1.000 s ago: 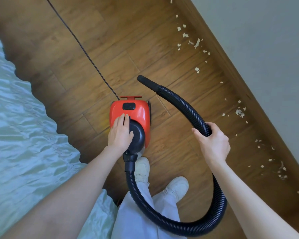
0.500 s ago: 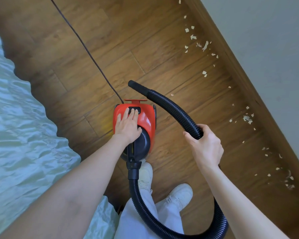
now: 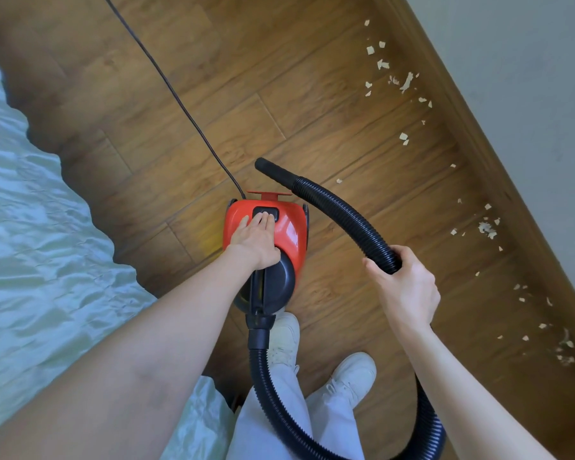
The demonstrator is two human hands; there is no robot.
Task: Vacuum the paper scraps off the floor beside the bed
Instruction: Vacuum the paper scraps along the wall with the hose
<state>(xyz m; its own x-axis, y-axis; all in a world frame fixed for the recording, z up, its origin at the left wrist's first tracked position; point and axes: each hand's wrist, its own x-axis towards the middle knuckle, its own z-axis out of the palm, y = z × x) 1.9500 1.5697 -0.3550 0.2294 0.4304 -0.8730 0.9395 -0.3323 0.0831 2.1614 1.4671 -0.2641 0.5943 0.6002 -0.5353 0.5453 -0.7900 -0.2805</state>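
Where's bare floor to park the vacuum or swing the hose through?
Free: the wide planks past the power cord, between the bed and the scrap trail; also the patch between the hose and the right hand. Crowded: paper scraps line the baseboard; shoes, hose loop and vacuum fill the near floor.

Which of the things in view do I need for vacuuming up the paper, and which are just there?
Needed:
vacuum cleaner, left hand flat on its button
hose, gripped by right hand
nozzle
power cord
paper scraps along the baseboard

Just there:
bed cover
shoes
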